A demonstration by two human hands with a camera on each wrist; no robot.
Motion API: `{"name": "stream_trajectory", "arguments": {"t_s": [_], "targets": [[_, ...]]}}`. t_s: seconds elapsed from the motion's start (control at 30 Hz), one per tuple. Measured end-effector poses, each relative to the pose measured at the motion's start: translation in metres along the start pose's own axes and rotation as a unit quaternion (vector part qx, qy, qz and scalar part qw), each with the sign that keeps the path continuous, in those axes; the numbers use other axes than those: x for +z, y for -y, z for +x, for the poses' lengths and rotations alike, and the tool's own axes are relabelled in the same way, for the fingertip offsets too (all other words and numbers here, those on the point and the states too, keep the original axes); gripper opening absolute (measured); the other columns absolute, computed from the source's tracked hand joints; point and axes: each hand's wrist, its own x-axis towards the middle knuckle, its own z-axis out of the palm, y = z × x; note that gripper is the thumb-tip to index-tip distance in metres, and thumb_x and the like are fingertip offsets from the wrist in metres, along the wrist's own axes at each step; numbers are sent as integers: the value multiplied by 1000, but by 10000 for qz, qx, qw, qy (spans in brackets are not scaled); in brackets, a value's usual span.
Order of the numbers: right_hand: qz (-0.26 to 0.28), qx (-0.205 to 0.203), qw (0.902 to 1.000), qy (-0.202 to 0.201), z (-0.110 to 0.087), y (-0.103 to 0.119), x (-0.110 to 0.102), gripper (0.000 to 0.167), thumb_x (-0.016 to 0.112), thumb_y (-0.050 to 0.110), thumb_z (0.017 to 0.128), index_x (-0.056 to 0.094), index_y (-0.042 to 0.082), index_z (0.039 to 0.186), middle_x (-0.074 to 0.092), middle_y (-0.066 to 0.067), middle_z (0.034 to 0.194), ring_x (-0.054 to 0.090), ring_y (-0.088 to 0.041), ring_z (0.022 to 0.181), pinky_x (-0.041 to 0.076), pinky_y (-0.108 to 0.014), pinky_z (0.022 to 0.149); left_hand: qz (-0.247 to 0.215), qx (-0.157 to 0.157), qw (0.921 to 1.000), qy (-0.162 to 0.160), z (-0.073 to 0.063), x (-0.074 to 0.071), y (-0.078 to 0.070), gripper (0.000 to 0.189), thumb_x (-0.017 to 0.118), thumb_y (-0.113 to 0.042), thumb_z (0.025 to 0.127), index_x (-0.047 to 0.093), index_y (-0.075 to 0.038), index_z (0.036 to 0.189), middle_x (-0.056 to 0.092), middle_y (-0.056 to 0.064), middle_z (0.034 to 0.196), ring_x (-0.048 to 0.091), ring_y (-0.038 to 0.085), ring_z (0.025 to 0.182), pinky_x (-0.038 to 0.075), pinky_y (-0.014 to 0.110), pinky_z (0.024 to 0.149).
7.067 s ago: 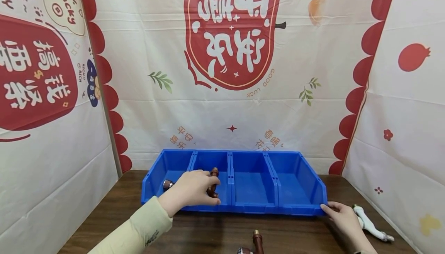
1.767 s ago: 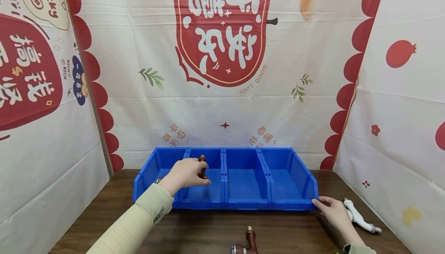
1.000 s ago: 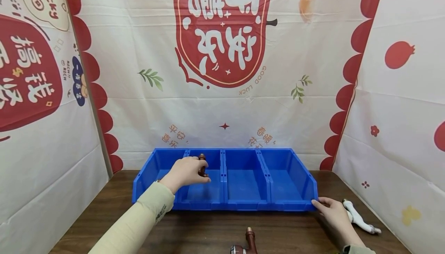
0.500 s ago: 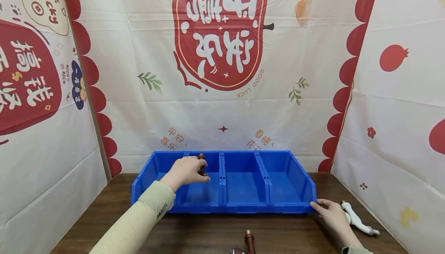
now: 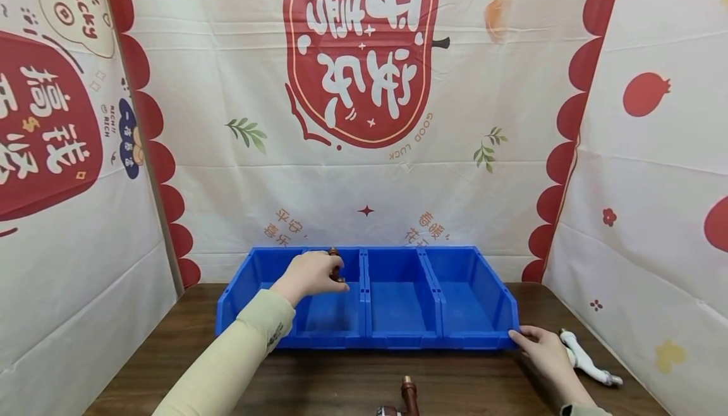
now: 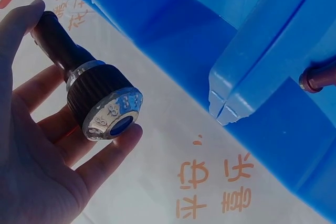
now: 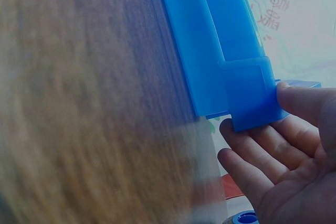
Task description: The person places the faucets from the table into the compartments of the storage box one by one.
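In the head view my left hand [image 5: 307, 274] is over the second compartment from the left of the blue bin [image 5: 402, 341]. It grips a dark brown, pipe-shaped fitting [image 5: 335, 264], which stands upright. The left wrist view shows this fitting's ribbed collar [image 6: 102, 90] and silver end with printed figures, the thumb at its narrow end and fingers behind it. My right hand [image 5: 545, 353] pinches the bin's front right corner, thumb on the wall [image 7: 252, 90] and fingers beneath. Another brown fitting [image 6: 319, 77] lies in a neighbouring compartment, hidden by my left arm in the head view.
A similar brown fitting [image 5: 408, 397] lies on the wooden table [image 5: 318, 378] at the front edge of view. A white curved fitting [image 5: 594, 368] with metal ends lies right of my right hand. Printed cloth [image 5: 364, 182] hangs close behind the bin.
Over the last half second my left hand has risen slightly and shifted a little right with the brown fitting. Seven seconds ago it was lower and nearer the front. My right hand stays at the bin's corner.
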Motion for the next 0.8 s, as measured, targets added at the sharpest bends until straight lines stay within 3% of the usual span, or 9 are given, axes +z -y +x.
{"name": "stream_trajectory", "arguments": {"t_s": [0.8], "targets": [[0, -62, 9999, -103, -3, 0, 1, 47, 60, 24, 95, 57, -19, 116, 65, -28, 106, 66, -20, 82, 52, -26, 64, -18, -76, 9999, 121, 11, 5, 4, 50, 73, -55, 80, 69, -20, 115, 66, -6, 93, 61, 14, 85, 52, 40, 79]]}}
